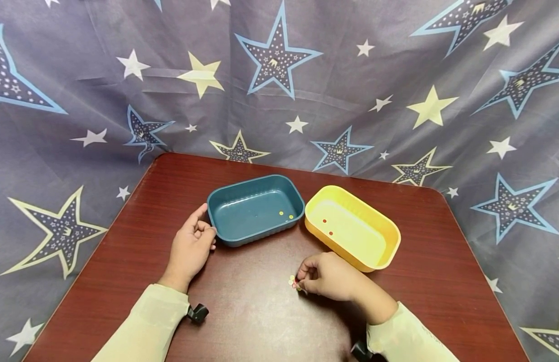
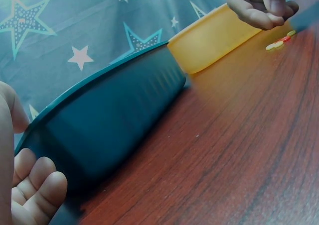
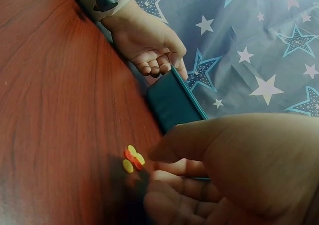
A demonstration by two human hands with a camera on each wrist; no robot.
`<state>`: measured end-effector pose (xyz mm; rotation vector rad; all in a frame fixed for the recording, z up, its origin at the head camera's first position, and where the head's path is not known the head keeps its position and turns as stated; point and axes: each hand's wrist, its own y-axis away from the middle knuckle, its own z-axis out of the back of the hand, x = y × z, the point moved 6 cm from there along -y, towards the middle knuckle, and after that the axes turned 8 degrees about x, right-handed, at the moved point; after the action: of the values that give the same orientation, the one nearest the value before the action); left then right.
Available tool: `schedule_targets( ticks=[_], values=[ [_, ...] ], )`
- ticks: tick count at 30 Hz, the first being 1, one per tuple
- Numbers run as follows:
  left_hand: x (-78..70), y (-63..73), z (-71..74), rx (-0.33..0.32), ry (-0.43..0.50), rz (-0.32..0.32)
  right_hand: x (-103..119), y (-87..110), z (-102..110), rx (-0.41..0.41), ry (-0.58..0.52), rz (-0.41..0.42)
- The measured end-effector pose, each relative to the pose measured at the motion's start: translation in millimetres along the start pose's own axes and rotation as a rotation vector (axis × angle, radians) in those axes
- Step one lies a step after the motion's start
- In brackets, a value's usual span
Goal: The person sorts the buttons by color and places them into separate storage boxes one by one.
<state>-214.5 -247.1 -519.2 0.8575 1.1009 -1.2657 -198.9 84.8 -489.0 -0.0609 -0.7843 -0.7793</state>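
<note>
My left hand [image 1: 191,246] holds the left corner of a dark teal plastic tray [image 1: 250,236], index finger along its outer side and thumb at the rim; the other fingers curl beneath. Two small yellow discs [image 1: 281,213] lie inside it. My right hand [image 1: 331,279] hovers low over the table, thumb and bent fingers parted beside a small heap of flat yellow and red discs [image 3: 132,158]. Its fingertips partly hide the heap in the head view. Behind that hand stands a yellow tray [image 1: 388,236], with two red discs [image 1: 324,221] on its floor.
The trays stand side by side on a reddish-brown wooden table [image 1: 243,311], their near corners almost meeting. A grey curtain with stars [image 1: 334,70] hangs behind and beside the table. Each wrist wears a small black camera mount [image 1: 198,312].
</note>
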Motion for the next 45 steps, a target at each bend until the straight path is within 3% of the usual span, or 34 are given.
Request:
schedule_targets(
  ticks=[45],
  values=[
    [1.8, 0.2, -0.6, 0.006, -0.009, 0.022, -8, 4.8, -17, -0.101, 0.069, 0.015]
  ],
)
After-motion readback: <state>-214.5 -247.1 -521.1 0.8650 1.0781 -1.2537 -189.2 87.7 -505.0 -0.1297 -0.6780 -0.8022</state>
